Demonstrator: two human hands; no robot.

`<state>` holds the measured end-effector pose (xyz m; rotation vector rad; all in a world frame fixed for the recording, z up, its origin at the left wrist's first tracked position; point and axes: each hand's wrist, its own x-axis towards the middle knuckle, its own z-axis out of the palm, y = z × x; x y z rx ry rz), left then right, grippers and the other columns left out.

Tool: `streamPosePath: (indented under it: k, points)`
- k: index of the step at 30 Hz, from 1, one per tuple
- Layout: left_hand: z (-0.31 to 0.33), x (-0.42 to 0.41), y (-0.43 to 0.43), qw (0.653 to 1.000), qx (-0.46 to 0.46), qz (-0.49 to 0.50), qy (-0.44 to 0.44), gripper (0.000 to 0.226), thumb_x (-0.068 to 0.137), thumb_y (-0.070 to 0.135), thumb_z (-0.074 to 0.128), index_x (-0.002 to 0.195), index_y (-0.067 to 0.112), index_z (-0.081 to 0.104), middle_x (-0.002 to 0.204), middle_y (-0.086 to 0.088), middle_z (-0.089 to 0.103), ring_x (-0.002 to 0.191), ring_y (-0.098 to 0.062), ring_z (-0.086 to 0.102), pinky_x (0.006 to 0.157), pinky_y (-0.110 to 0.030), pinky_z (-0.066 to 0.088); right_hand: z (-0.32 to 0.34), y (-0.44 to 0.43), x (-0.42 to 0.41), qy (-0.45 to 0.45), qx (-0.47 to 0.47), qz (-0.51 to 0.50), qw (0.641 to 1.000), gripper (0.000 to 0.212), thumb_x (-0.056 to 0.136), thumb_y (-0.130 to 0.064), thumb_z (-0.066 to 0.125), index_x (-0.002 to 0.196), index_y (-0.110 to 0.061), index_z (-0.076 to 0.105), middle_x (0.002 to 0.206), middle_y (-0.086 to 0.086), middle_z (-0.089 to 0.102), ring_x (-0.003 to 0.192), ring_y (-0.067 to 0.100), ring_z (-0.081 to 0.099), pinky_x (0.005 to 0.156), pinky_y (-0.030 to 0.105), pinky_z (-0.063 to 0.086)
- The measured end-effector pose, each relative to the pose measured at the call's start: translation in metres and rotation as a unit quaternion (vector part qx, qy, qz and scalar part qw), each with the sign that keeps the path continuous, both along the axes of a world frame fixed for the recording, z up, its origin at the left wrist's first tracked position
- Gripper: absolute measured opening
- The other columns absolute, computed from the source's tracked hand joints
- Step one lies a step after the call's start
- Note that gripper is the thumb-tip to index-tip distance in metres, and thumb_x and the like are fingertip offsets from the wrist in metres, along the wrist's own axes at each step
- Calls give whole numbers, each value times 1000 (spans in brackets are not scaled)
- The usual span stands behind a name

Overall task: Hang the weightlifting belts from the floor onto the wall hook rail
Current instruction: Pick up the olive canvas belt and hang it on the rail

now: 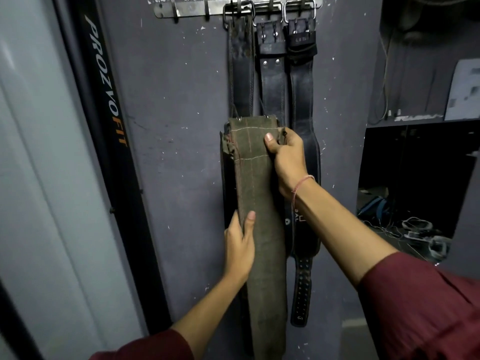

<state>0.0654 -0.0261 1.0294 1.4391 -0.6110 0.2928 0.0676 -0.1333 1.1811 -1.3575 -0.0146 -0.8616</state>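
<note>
A worn olive-green belt (259,229) is held upright in front of the dark wall, its top end well below the hook rail (197,9). My right hand (285,157) grips its upper right edge, thumb across the front. My left hand (240,245) grips its left edge lower down. Three black leather belts hang from the rail by their buckles: a left one (241,68), a middle one (271,81) and a right one (301,94). The green belt hides their lower parts. Free hooks show on the rail's left part.
A black machine upright (109,120) lettered PROZVOFIT slants down the left side beside a pale wall. To the right, a dark recess (405,183) holds cables and gear on the floor, with a shelf above it.
</note>
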Motion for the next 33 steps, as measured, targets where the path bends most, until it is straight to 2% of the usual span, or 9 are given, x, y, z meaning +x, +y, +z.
streamPosePath:
  k: [3,6,9,12,16,19,22,27,33]
  points:
    - [48,15,-6,999,-30,23,32,39,98,56,31,103,26,56,100,12,63,91,14,57,87,-14,44,-10,0,-6,-2,-26,-3,1000,15,99,-6,52,111,-7,61,105,6,71,100,21,67,94,40,55]
    - [102,41,-7,994,-32,47,97,91,76,92,25,127,26,61,133,0,64,126,-15,57,111,-41,42,-19,4,-13,-11,-51,17,998,16,99,-1,49,106,-10,59,100,2,69,96,17,65,92,35,54]
    - [136,40,2,984,-74,-33,160,69,87,80,29,99,26,70,94,1,76,91,-16,71,80,-32,58,-21,-1,-16,-26,-56,37,997,22,98,2,48,100,-16,59,96,-2,69,93,13,65,90,34,54]
    - [155,50,7,974,-94,-66,194,48,97,56,46,95,13,65,75,-4,68,59,-16,65,47,-19,50,-26,-2,-14,-20,-84,60,995,24,95,6,49,95,-15,60,93,1,70,90,16,66,89,38,55]
    - [161,56,6,987,-127,8,98,35,105,32,39,76,19,55,76,-9,58,72,-24,57,65,-31,48,-20,4,-6,-19,-97,83,992,6,100,-14,53,104,-10,55,97,4,67,90,11,65,86,30,54]
    - [160,62,10,988,-148,32,33,40,103,41,39,70,24,55,74,-9,55,72,-22,52,68,-36,43,3,13,1,-9,-165,-8,986,34,105,-38,36,105,-8,52,96,0,59,87,8,58,81,15,49]
    - [173,70,17,985,-163,58,3,40,100,43,41,68,24,56,73,-9,51,71,-22,48,68,-37,40,22,27,13,-73,-188,-101,974,36,107,-28,30,95,-5,55,79,-2,53,72,6,49,62,9,39]
    - [214,85,28,980,-175,85,-45,43,105,33,40,66,21,54,64,1,52,67,-19,49,65,-32,39,58,42,42,-112,-190,-157,963,33,106,-23,32,81,-13,51,70,-6,48,67,6,44,67,28,36]
    - [257,117,32,969,-137,142,-148,39,106,29,37,74,17,54,65,9,52,61,-4,46,53,-11,35,104,44,76,-150,-171,-176,958,27,104,-16,38,82,-12,53,71,-8,50,66,1,44,59,16,34]
